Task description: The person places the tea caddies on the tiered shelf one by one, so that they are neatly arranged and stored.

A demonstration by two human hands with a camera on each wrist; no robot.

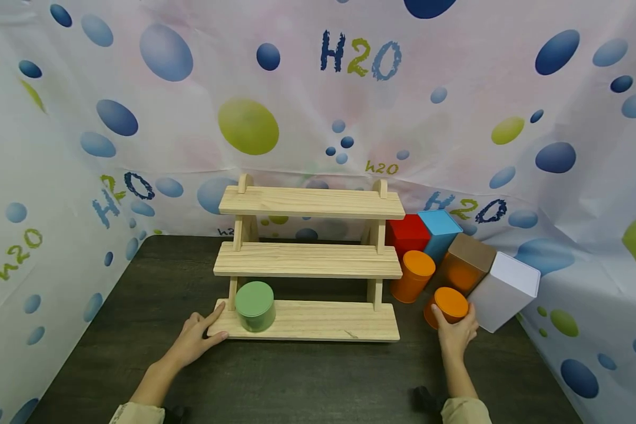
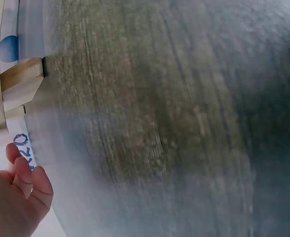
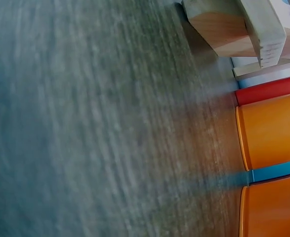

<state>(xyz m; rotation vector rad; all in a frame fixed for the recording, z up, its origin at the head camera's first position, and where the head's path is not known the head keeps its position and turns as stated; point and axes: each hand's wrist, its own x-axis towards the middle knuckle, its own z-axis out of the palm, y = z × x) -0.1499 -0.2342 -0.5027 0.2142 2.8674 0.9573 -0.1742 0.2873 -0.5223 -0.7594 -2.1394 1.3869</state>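
A three-tier wooden display shelf (image 1: 307,261) stands on the dark table, a round green tin (image 1: 255,306) upright at the left of its bottom step. My left hand (image 1: 192,340) holds the left end of that step, thumb at the front edge and index finger farther back. Over on the right, my right hand (image 1: 456,337) grips a short round orange tin (image 1: 451,303), thumb on its near left side and fingers on its right. A taller orange tin (image 1: 413,277) stands just behind. The right wrist view does not show the right hand.
Beside the shelf's right end are a red box (image 1: 407,232), a blue box (image 1: 439,231), a brown box (image 1: 465,262) and a white box (image 1: 504,291), grouped closely. A dotted curtain (image 1: 307,88) closes off the back and sides of the dark table (image 1: 297,383).
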